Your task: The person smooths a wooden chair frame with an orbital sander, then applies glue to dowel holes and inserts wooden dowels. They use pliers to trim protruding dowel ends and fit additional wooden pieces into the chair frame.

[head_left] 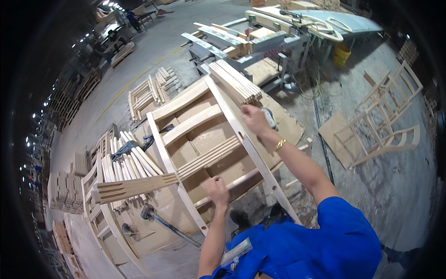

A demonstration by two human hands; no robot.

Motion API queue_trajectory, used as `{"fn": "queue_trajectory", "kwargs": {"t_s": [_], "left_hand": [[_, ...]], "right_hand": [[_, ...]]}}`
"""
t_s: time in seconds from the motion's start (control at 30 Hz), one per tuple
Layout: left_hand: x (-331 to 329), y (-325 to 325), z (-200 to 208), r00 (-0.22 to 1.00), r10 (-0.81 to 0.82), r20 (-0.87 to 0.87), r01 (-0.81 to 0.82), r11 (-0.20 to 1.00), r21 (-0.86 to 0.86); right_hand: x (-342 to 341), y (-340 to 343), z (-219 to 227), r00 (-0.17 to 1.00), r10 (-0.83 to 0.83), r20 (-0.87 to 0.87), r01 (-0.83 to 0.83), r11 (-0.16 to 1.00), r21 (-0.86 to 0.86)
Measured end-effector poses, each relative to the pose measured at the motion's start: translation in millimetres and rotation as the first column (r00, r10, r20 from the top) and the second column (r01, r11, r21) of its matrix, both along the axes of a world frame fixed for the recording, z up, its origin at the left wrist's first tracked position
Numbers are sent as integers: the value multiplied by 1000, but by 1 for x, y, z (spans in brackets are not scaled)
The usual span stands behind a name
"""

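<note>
A pale wooden chair-back frame [257, 160] lies before me on a cardboard-covered work surface, with two long side posts joined by curved rails, a group of thin slats and a round rod. My left hand [217, 189] is over the near part of the frame, close to the rod, its fingers curled. Beside the far part of the right post is my right hand [254, 118], closed, a gold bracelet on its wrist. What either hand holds, if anything, is hidden. A stack of pale wooden strips [234, 83] lies just beyond the right hand.
A slotted wooden piece [134, 186] juts up left of the frame, near bundled round rods [139, 153]. A mallet [147, 211] lies closer to me, beside another curved frame [114, 223]. A metal machine [260, 51] stands ahead; a wooden chair [378, 121] is on the right.
</note>
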State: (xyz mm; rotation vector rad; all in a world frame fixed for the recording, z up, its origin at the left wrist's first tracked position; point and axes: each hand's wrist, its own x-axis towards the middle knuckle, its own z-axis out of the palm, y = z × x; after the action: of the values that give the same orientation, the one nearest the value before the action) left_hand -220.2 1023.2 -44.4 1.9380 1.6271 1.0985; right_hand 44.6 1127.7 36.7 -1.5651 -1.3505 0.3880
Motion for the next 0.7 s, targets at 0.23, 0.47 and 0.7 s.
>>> {"fn": "queue_trajectory", "kwargs": {"t_s": [0.23,0.47,0.7], "left_hand": [[21,1,-18,927,71,-368,-32,993,111],[22,3,-20,916,105,-386,-13,972,235],[22,1,-15,913,133,-387,-23,961,277]], "right_hand": [[62,93,-30,806,-23,591,250,919,-305],[52,132,-62,350,-1,937,476,862,-177],[52,118,-36,560,106,822,323,885,-335]]}}
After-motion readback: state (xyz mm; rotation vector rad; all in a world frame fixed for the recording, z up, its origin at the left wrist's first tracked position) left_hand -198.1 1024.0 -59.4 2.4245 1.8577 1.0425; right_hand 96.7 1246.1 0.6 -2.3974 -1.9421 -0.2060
